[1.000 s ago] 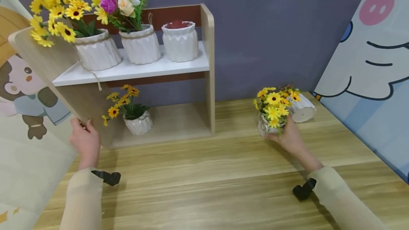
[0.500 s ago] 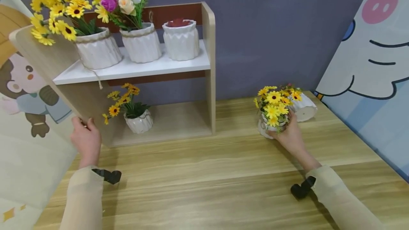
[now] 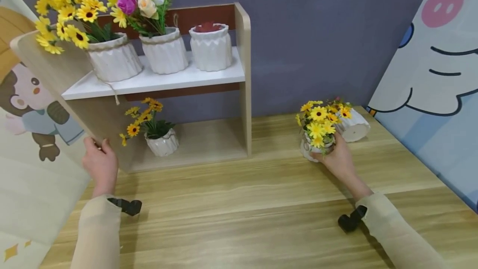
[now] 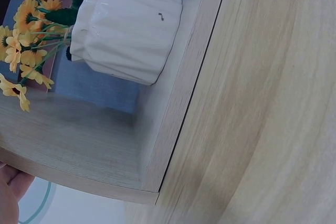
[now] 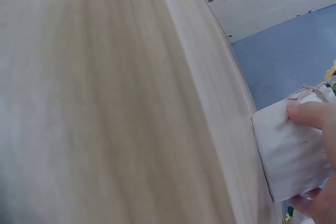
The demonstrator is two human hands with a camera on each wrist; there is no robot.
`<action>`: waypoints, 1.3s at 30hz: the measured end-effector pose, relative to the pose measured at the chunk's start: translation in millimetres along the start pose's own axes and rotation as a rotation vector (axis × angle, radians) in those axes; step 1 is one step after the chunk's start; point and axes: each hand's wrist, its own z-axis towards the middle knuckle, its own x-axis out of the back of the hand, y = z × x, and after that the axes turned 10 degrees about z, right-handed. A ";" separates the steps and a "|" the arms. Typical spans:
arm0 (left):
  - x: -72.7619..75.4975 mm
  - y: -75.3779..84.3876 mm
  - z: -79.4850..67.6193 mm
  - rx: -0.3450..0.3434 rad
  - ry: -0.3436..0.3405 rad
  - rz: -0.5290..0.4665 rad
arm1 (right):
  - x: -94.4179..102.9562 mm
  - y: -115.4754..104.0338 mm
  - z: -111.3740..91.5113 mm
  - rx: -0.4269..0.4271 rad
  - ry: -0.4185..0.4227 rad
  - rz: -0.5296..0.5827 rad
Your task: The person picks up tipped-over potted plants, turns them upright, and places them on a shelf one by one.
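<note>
At the right of the table, my right hand (image 3: 340, 159) grips a small white ceramic flower pot (image 5: 294, 150) holding yellow artificial daisies (image 3: 318, 123). The pot stands upright, its base at the tabletop in the right wrist view, with the thumb near its twine-tied neck. Just behind it a white pot (image 3: 352, 125) lies on its side, its flowers partly hidden. My left hand (image 3: 100, 165) holds the front edge of the left side panel of a wooden shelf (image 3: 244, 94), thumb on the inner side. Inside the lower level stands a white pot (image 4: 128, 32) with orange-yellow flowers.
On the upper white board (image 3: 194, 80) stand a pot of yellow daisies (image 3: 113, 59), a pot of mixed flowers (image 3: 164, 53) and a pot with something dark red inside (image 3: 211, 49). The wooden table (image 3: 239, 215) meets a grey-purple wall panel (image 3: 306, 40) behind.
My right hand and the daisy pot have tilted or shifted very slightly; the hand keeps its hold. My left hand stays at the shelf panel.
</note>
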 end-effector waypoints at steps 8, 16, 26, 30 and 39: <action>-0.2 0.5 0.8 0.005 -0.026 0.011 | -3.4 -6.9 -1.7 -0.052 0.031 -0.027; 1.3 1.6 -0.6 0.001 -0.022 0.005 | -3.6 -12.4 -2.9 -0.019 0.018 -0.056; 1.0 -0.3 -1.0 -0.005 -0.012 0.008 | -5.6 -17.8 -5.7 0.054 -0.025 -0.075; 0.9 -1.0 -0.6 -0.004 -0.016 0.006 | -7.5 -20.4 -5.8 0.119 -0.023 -0.068; 1.8 0.0 0.0 0.007 -0.045 0.011 | -11.0 -26.8 -10.2 0.167 -0.086 -0.085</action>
